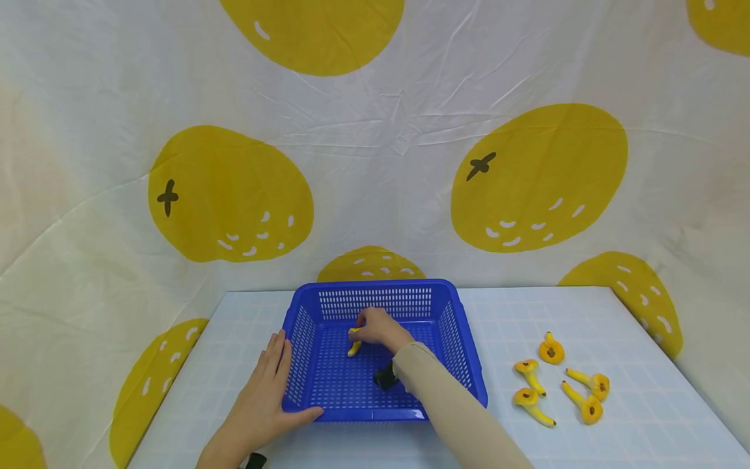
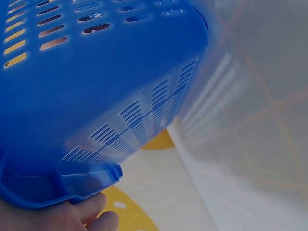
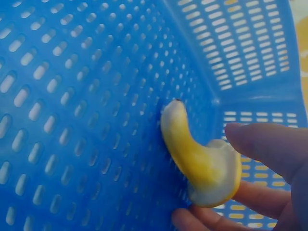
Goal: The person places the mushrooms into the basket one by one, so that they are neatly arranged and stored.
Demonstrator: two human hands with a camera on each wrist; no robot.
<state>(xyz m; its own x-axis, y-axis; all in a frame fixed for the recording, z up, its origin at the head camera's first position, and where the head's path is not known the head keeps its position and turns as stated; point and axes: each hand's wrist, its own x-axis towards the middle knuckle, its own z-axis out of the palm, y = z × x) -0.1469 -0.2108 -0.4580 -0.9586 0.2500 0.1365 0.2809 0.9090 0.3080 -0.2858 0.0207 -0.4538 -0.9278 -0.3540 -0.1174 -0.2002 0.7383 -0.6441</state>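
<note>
A blue perforated basket [image 1: 372, 414] stands on the table in front of me. Inside it, my right hand [image 1: 377, 327] holds a yellow mushroom [image 1: 354, 349] by its flared cap. The right wrist view shows the thumb at the cap's edge, the other fingers behind it, and the curved mushroom stem [image 3: 179, 137] close over the basket floor. My left hand [image 1: 262, 391] rests at the basket's near left corner. Its straight fingers lie along the left side and its thumb along the front rim. In the left wrist view, fingertips [image 2: 94, 207] show beside the basket's rim.
Several more yellow mushrooms [image 1: 587, 405] lie scattered on the table to the right of the basket. The table [image 1: 656, 417] has a pale checked cover. Behind it hangs a white cloth [image 1: 375, 208] printed with big yellow fruit, close to the basket's back wall.
</note>
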